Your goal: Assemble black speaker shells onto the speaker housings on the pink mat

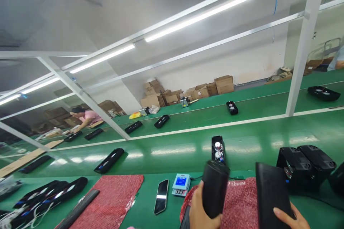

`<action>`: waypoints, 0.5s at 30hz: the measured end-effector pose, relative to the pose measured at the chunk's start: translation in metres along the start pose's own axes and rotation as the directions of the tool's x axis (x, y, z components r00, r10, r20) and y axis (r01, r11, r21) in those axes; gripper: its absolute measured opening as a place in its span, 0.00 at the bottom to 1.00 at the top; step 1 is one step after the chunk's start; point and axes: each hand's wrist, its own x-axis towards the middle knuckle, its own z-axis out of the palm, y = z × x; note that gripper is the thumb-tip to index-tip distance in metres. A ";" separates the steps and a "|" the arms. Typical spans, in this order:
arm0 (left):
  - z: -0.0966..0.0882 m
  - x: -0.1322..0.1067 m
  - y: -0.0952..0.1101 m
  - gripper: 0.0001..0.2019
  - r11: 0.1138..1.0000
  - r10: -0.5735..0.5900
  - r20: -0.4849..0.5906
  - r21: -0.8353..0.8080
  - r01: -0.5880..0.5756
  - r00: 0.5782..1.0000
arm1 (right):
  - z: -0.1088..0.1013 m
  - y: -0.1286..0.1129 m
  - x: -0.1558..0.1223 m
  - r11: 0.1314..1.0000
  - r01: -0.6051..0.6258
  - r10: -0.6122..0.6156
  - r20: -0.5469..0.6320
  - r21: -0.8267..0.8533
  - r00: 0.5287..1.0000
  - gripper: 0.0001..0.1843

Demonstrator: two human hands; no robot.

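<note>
My left hand [202,209] is wrapped around a black speaker housing [215,188], which stands tilted above the red bubble wrap [239,204]. Farther right, my right hand [291,218] grips a second black speaker housing [271,195] by its lower side, thumb on its face. A gap separates the two pieces. Just beyond the left one lies an open speaker unit [218,148] with two round silver drivers. Left of my hands are a small blue-white meter [181,184] with a lit screen and a phone [161,196].
Several black housings [306,164] stand at the right. Another red bubble-wrap sheet [118,193] carries a dark bar [79,210]; wired speaker parts [48,195] lie left. Speaker units sit along the green conveyor [172,152]. White frame posts [301,50] rise overhead. A person [86,116] works far left.
</note>
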 end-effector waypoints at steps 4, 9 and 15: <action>-0.034 0.077 0.029 0.49 0.996 -0.052 -0.257 0.052 0.067 0.965 | 0.038 -0.057 0.045 0.949 0.209 -0.251 -0.168 -0.235 0.953 0.53; -0.035 0.194 0.018 0.46 0.915 -0.097 -0.212 0.366 0.171 0.972 | 0.091 -0.093 0.157 0.923 0.238 -0.285 -0.122 -0.304 0.951 0.45; 0.022 0.318 -0.048 0.47 0.917 -0.302 -0.084 0.248 0.314 0.949 | 0.129 -0.098 0.287 0.952 0.243 -0.246 0.008 -0.188 0.969 0.11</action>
